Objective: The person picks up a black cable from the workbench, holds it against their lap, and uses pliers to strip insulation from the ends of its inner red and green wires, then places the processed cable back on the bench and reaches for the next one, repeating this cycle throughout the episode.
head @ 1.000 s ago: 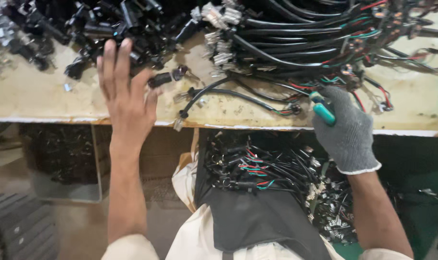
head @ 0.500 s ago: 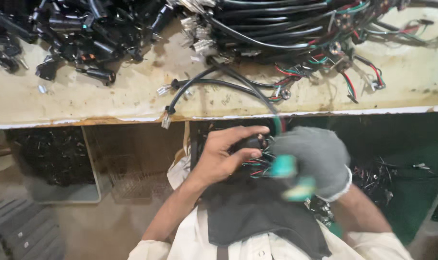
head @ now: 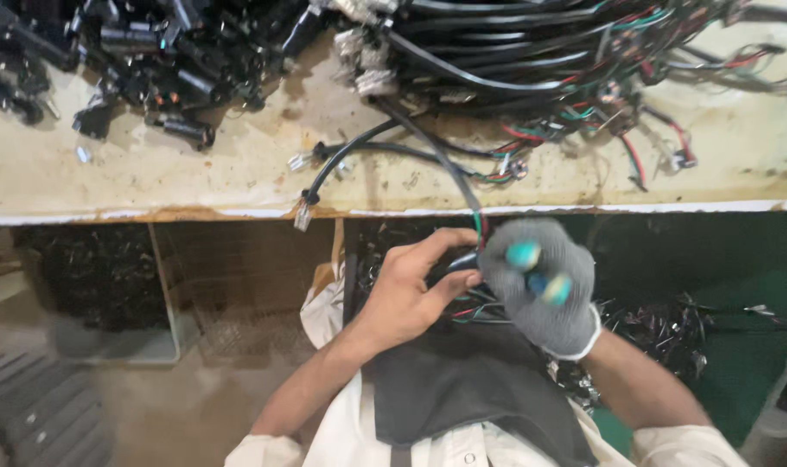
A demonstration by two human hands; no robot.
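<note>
Below the bench edge, both hands' fingers (head: 449, 281) close around a black cable (head: 428, 149) with red-green wire ends.

Right hand (head: 540, 290) wears a grey knitted cloth glove, matt and nubbly; in its grip a teal-handled tool (head: 536, 272) looks smooth plastic, blurred. Bare left hand (head: 411, 290) pinches black sheathed wires (head: 462, 268), rubbery with slight sheen. Above both hands, the cream-painted worktop (head: 194, 173) is rough, stained, chipped at the edge. Up-left of the left hand, black plastic connectors (head: 177, 69) look glossy. Below the hands, dark cloth apron (head: 462, 389), matt.
</note>
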